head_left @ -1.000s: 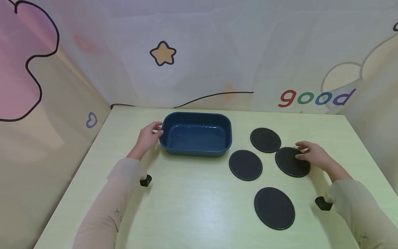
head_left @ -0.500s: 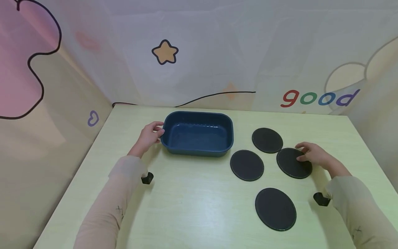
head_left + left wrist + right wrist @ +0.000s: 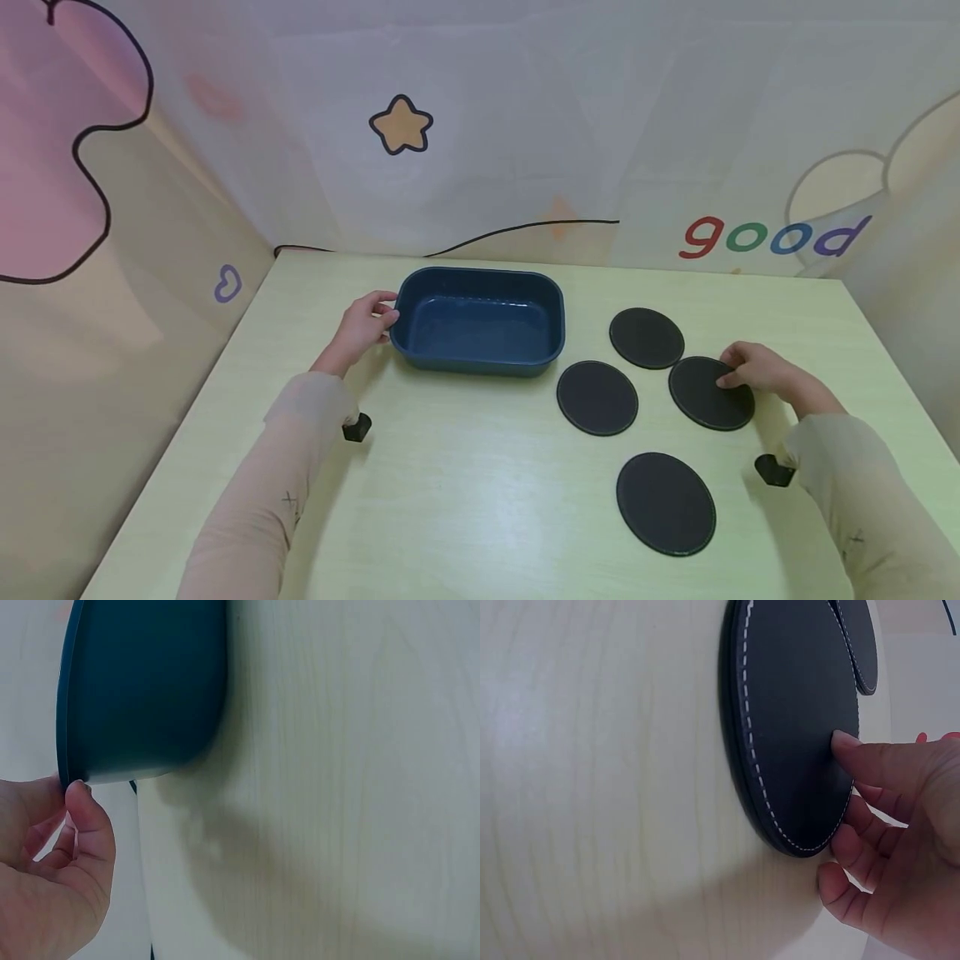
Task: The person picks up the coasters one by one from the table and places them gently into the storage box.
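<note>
A deep blue rectangular dish (image 3: 480,321) with rounded corners stands at the back of the table. My left hand (image 3: 363,327) pinches its left rim; in the left wrist view the thumb (image 3: 91,817) lies right at the rim's edge. Over on the right, my right hand (image 3: 761,373) pinches the far right edge of a round black coaster (image 3: 705,396). The right wrist view shows the thumb (image 3: 877,761) on top of this coaster, which has white edge stitching, while the fingers curl at its edge, partly hidden below.
Three more black coasters lie flat: one behind (image 3: 647,337), one to the left (image 3: 597,398) and one nearer the front (image 3: 666,504). A printed backdrop (image 3: 495,142) rises right behind the pale wooden table (image 3: 465,500).
My right hand's fingers have drawn together and now pinch the coaster's edge. My left hand stays at the dish's rim. The whole head view has shifted slightly.
</note>
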